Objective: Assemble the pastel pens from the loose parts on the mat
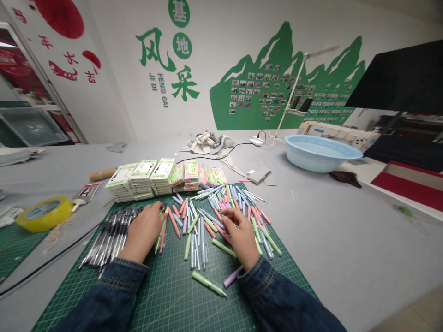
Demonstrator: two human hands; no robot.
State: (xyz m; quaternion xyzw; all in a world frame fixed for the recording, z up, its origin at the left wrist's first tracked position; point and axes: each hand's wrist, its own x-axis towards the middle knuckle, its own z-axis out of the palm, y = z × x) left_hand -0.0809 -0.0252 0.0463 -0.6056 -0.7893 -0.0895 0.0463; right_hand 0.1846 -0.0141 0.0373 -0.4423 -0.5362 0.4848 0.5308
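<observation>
My left hand (147, 230) is curled on the green cutting mat (166, 299), its fingertips closed around a green and a coral highlighter (162, 237). Just left of it lies a bundle of clear black-capped pens (112, 235). Over the spread of pastel highlighters (201, 235), my right hand (240, 235) has thumb and fingers bent together; whatever is between them is hidden. A green highlighter (208, 283) rests alone on the mat nearer me, and a purple one (232, 276) lies beside my right wrist.
Behind the pens stand stacks of white-green boxes (141, 177) and pink-yellow packs (192, 173). Yellow tape (41, 214) and a glue tube (86, 193) lie at left. A blue basin (321, 154) sits back right, before a sewing machine (341, 133). A black cable (51, 258) crosses the left side.
</observation>
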